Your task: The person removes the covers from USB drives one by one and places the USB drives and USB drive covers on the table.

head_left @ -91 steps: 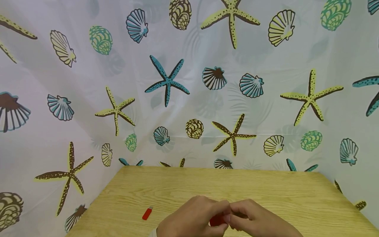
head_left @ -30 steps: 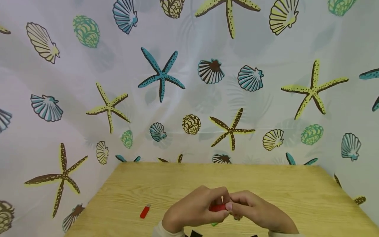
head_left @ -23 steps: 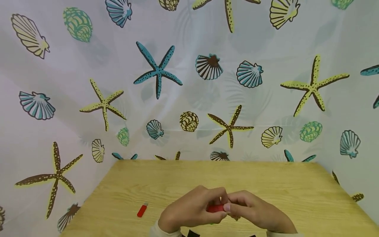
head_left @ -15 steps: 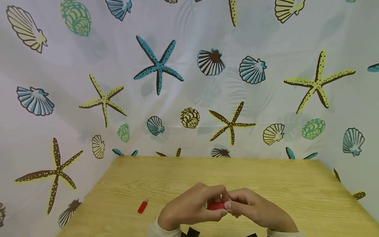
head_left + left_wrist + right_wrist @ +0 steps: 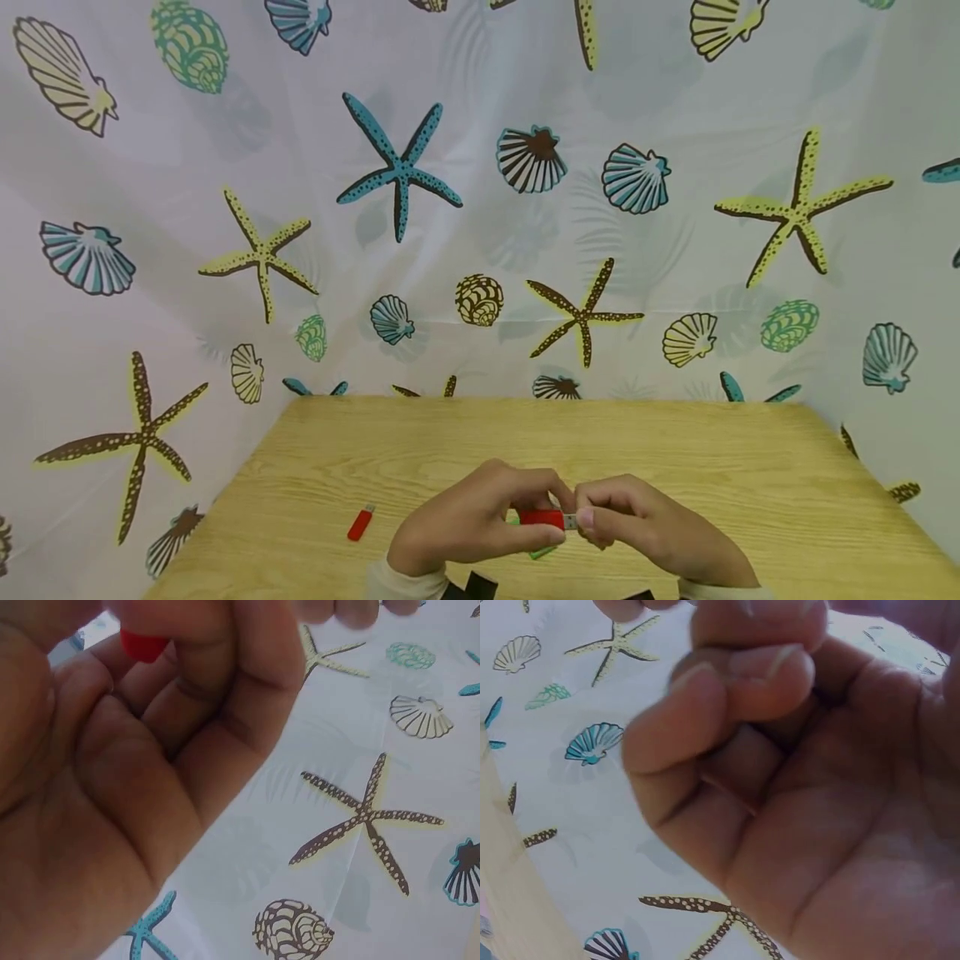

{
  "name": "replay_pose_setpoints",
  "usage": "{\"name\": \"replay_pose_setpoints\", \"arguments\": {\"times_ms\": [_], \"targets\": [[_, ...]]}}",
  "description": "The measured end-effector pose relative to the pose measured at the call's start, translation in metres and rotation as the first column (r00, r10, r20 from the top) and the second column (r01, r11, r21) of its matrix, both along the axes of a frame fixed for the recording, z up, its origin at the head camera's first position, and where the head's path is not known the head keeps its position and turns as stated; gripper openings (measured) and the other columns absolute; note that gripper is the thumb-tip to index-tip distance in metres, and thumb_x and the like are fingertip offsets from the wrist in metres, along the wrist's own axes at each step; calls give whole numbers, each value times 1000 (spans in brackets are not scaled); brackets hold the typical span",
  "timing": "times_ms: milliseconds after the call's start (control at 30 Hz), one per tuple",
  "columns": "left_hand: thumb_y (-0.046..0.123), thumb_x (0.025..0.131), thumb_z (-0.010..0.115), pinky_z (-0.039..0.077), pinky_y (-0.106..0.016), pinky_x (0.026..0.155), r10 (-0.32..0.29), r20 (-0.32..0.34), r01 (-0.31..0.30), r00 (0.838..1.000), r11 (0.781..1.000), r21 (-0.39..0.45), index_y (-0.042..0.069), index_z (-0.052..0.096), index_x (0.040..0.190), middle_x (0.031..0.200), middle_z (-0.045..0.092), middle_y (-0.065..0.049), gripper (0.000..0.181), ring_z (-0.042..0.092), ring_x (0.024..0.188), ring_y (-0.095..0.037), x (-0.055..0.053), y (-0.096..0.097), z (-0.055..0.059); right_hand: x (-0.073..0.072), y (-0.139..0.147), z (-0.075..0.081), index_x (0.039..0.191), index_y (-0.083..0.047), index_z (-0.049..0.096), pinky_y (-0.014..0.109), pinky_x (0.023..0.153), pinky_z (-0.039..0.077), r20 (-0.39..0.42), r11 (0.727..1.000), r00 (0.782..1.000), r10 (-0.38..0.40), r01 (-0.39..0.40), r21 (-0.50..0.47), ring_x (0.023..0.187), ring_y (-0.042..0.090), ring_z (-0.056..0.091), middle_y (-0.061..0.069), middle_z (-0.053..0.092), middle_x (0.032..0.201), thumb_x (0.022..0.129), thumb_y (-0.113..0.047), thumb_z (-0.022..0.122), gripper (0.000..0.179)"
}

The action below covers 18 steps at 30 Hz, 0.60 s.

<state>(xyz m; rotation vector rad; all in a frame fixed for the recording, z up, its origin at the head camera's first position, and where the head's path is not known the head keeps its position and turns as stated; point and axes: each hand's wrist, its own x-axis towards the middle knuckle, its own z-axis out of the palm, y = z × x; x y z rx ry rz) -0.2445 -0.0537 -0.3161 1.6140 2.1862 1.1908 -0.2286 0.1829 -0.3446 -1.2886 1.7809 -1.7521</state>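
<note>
Pale sleeves [image 5: 407, 583] at the near edge, dark gear [image 5: 481, 585] beside them. Left hand [image 5: 476, 515] grips the red stick [image 5: 540, 518] between thumb and fingers – it's a USB type, held crosswise above the table, metal plug [image 5: 571, 522] pointing right. Left wrist view shows only a bit of red among the fingers. Right hand [image 5: 651, 527] just to the right, fingers curled, thumb tip at the plug's end – can't tell if it pinches the plug or something hidden. Green thing [image 5: 542, 552] shows below the held stick, mostly covered, too little visible to name. Second stick [image 5: 360, 524], also red, lies on the table to the left, well apart from both hands, its plug end toward the far side. Wood table [image 5: 420, 437] reaches back to white cloth [image 5: 442, 367] with starfish and shells, far, left and right
</note>
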Motion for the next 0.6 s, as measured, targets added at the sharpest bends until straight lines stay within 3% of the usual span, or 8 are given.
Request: {"name": "replay_pose_setpoints", "arguments": {"times_ms": [100,200,400,600], "targets": [[18,96,61,52,-20,63,28,47,-29,999,1000,9,15,61,111,82,69,5,15,57,64,6,-1,-7,1,2,4,2,81,0,46,36,63,37,-5,1000,1000,-19,19,-1,65,25,39,16,35,71,103,2,28,29],[20,95,62,52,-20,61,51,49,-52,997,999,11,15,61,109,78,68,8,15,55,62,4,-2,-10,2,1,5,2,82,1,46,36,65,37,-8,1000,1000,-9,9,-1,66,25,40,17,36,72,103,3,27,28],[22,94,64,52,-20,68,125,80,-123,989,992,-22,13,64,105,79,68,8,14,58,67,3,-1,-10,3,0,2,1,85,1,51,35,68,43,-27,999,999,-30,31,23,67,23,45,20,41,73,103,3,30,28],[21,92,67,51,-19,71,187,34,-185,982,981,-55,12,68,102,86,68,11,14,60,73,4,-4,-11,-1,-2,4,0,86,2,54,35,74,46,-35,998,997,-62,63,30,71,23,51,24,47,76,103,3,31,29]]}}
